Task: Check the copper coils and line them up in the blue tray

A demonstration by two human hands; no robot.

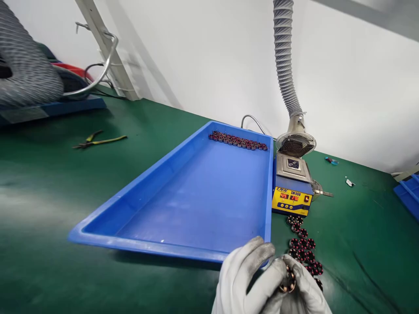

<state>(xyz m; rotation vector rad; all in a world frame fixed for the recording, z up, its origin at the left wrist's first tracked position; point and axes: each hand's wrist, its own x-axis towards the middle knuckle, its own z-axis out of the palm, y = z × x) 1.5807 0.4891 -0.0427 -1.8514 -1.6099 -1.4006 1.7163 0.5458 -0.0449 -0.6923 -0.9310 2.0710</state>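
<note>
Both my hands wear soiled white gloves and meet at the bottom edge of the view. My left hand (242,274) and my right hand (306,290) pinch one small copper-wound stator coil (288,280) between their fingertips. Just to the right of them several more loose coils (304,246) lie on the green mat. A long blue plastic tray (137,194) stretches away in front of my hands, with a row of coils (238,141) lined along its far wall.
A yellow and blue solder pot station (292,192) stands right of the tray, under a grey ribbed fume hose (284,56). Yellow-handled cutters (98,140) lie at left. Another blue tray (409,192) shows at the right edge. A blue tool (331,161) lies beyond.
</note>
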